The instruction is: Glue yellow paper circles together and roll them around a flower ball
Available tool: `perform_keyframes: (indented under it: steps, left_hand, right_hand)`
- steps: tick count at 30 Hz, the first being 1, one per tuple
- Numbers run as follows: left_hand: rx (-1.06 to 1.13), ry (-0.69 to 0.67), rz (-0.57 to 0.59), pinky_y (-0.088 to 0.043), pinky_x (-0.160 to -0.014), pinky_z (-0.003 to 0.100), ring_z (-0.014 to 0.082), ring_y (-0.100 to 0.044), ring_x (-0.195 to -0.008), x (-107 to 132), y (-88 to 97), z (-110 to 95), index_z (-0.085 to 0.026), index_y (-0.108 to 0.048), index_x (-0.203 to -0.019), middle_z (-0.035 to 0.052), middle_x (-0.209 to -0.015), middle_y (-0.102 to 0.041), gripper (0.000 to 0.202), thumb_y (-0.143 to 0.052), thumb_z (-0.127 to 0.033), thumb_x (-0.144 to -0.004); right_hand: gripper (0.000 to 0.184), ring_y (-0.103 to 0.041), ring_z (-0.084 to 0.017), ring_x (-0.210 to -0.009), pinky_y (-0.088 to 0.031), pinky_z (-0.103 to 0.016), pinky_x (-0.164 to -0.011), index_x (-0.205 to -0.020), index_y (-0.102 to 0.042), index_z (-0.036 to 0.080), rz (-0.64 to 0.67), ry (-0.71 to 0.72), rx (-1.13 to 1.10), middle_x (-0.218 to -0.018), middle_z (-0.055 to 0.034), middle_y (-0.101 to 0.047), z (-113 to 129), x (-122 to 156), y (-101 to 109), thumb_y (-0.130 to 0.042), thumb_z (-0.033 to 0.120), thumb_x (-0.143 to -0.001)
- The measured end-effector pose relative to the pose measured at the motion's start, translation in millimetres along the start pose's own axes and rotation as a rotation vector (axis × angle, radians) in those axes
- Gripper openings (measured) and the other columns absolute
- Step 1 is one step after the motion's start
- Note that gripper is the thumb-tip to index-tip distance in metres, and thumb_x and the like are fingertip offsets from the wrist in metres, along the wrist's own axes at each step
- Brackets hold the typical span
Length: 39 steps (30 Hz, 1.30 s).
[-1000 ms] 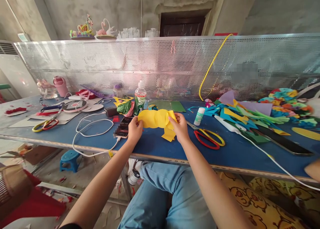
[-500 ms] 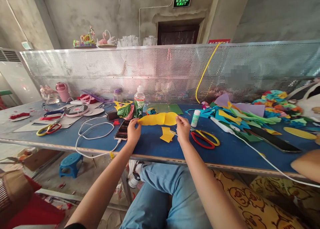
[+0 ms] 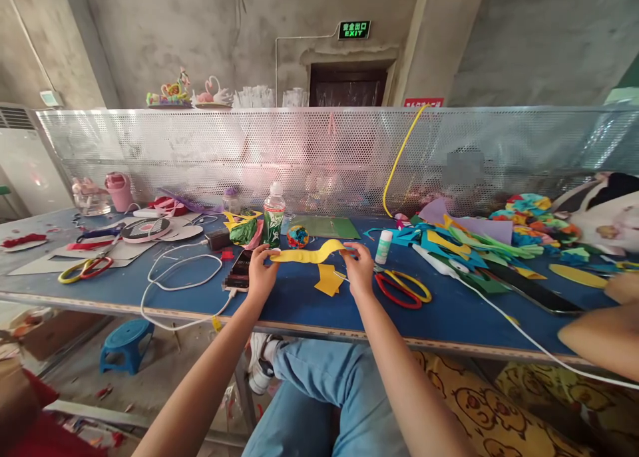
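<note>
A yellow paper strip point(image 3: 307, 254) with a wavy edge stretches between my two hands above the blue table. My left hand point(image 3: 263, 267) is closed on its left end, and my right hand point(image 3: 358, 265) pinches the right end, where the strip arches upward. A thin white stick point(image 3: 340, 275) juts out from my right hand; how it is held is hidden. Yellow paper pieces point(image 3: 327, 281) lie on the table beneath the strip. Just right of my right hand are a glue stick point(image 3: 383, 247) standing upright and red-and-yellow scissors point(image 3: 403, 289).
A phone point(image 3: 240, 271) on a white cable is beside my left hand. Behind it stands a green-labelled bottle point(image 3: 273, 216). Coloured paper strips point(image 3: 449, 237) and a dark phone point(image 3: 534, 291) lie at right, near another person's arm point(image 3: 602, 324). A perforated metal screen point(image 3: 309, 157) borders the back.
The yellow strip was held nearly flat and facing me; now it is tilted and curled up near my right hand. My view has tipped up and shifted slightly right.
</note>
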<state>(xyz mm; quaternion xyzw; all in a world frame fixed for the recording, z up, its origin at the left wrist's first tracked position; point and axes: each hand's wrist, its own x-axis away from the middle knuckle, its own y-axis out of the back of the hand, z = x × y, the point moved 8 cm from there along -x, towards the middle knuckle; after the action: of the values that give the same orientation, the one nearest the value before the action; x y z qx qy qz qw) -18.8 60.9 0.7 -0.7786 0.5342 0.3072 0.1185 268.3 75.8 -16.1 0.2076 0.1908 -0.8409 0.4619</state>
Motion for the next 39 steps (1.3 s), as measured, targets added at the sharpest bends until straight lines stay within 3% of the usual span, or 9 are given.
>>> perform_keyframes:
  steps: [4,10,15,23,28,31,34,36,39]
  left_hand:
    - [0.019,0.033,0.040,-0.047,-0.073,0.031,0.0244,-0.055,-0.101,1.1,-3.1,-0.5,-0.019,-0.066,-0.075,0.0091,-0.111,-0.057,0.014,-0.063,-0.030,-0.067]
    - [0.153,0.085,0.125,-0.049,-0.066,0.028,0.0173,-0.062,-0.074,4.6,-13.5,-0.9,-0.017,-0.060,-0.083,0.0037,-0.078,-0.066,0.026,-0.056,-0.041,-0.075]
    - [0.245,0.114,0.238,-0.052,-0.064,0.029,0.0190,-0.064,-0.072,8.2,-27.2,0.8,-0.017,-0.060,-0.081,0.0035,-0.076,-0.067,0.026,-0.065,-0.038,-0.066]
    - [0.250,0.128,0.131,-0.052,-0.066,0.029,0.0166,-0.065,-0.075,4.2,-17.2,6.7,-0.017,-0.049,-0.099,0.0045,-0.083,-0.066,0.031,-0.054,-0.031,-0.072]
    - [0.127,0.092,0.127,-0.052,-0.064,0.031,0.0171,-0.063,-0.072,6.0,-15.3,6.5,-0.017,-0.046,-0.106,0.0058,-0.086,-0.063,0.033,-0.051,-0.026,-0.074]
    - [-0.004,0.029,0.062,-0.048,-0.080,0.040,0.0233,-0.059,-0.094,7.8,-8.7,-1.6,-0.019,-0.050,-0.106,0.0098,-0.104,-0.058,0.037,-0.056,-0.020,-0.069]
    - [-0.116,-0.079,0.039,-0.032,-0.099,0.044,0.0267,-0.045,-0.116,12.8,-7.1,-20.5,-0.021,-0.054,-0.102,0.0094,-0.119,-0.052,0.037,-0.058,-0.013,-0.066]
    - [-0.247,-0.244,0.117,-0.031,-0.101,0.043,0.0253,-0.043,-0.119,19.6,-16.3,-39.9,-0.022,-0.056,-0.103,0.0086,-0.124,-0.051,0.034,-0.054,-0.012,-0.070]
    - [-0.480,-0.529,0.386,-0.034,-0.100,0.039,0.0210,-0.044,-0.120,38.2,-45.3,-58.5,-0.020,-0.054,-0.111,0.0080,-0.128,-0.051,0.035,-0.045,-0.011,-0.078]
  right_hand:
    - [0.034,-0.055,-0.020,-0.084,-0.044,-0.034,-0.076,-0.084,-0.062,0.016,0.033,-0.042,-0.024,-0.093,-0.0073,-0.060,2.8,3.1,-5.6,-0.063,0.044,-0.065]
    - [0.034,-0.059,-0.020,-0.076,-0.047,-0.031,-0.067,-0.084,-0.057,0.018,0.140,-0.092,-0.122,-0.079,-0.0042,-0.064,12.9,10.8,-17.6,-0.057,0.050,-0.071]
    - [0.034,-0.060,-0.021,-0.074,-0.050,-0.032,-0.064,-0.080,-0.058,0.019,0.250,-0.111,-0.162,-0.078,-0.0040,-0.065,15.5,16.3,-30.4,-0.063,0.050,-0.067]
    - [0.037,-0.060,-0.022,-0.066,-0.050,-0.031,-0.047,-0.087,-0.051,0.022,0.169,-0.183,-0.112,-0.074,-0.0029,-0.060,3.5,13.5,-21.3,-0.056,0.055,-0.071]
    - [0.037,-0.061,-0.023,-0.071,-0.051,-0.030,-0.046,-0.087,-0.051,0.022,0.168,-0.197,-0.066,-0.078,-0.0047,-0.061,-3.5,12.5,-19.8,-0.056,0.055,-0.071]
    - [0.038,-0.062,-0.022,-0.067,-0.050,-0.030,-0.045,-0.089,-0.051,0.021,0.211,-0.205,-0.032,-0.078,-0.0049,-0.062,-7.9,14.1,-23.9,-0.054,0.055,-0.071]
    - [0.039,-0.062,-0.022,-0.065,-0.049,-0.029,-0.042,-0.089,-0.052,0.020,0.296,-0.201,0.028,-0.077,-0.0054,-0.064,-9.3,18.4,-31.7,-0.055,0.054,-0.070]
    - [0.039,-0.063,-0.023,-0.064,-0.047,-0.027,-0.039,-0.087,-0.054,0.019,0.387,-0.184,0.080,-0.075,-0.0053,-0.064,-8.7,22.9,-39.9,-0.057,0.053,-0.068]
    - [0.037,-0.063,-0.021,-0.061,-0.045,-0.026,-0.040,-0.084,-0.059,0.019,0.545,-0.138,0.154,-0.071,-0.0035,-0.066,-8.7,31.1,-52.8,-0.058,0.052,-0.067]
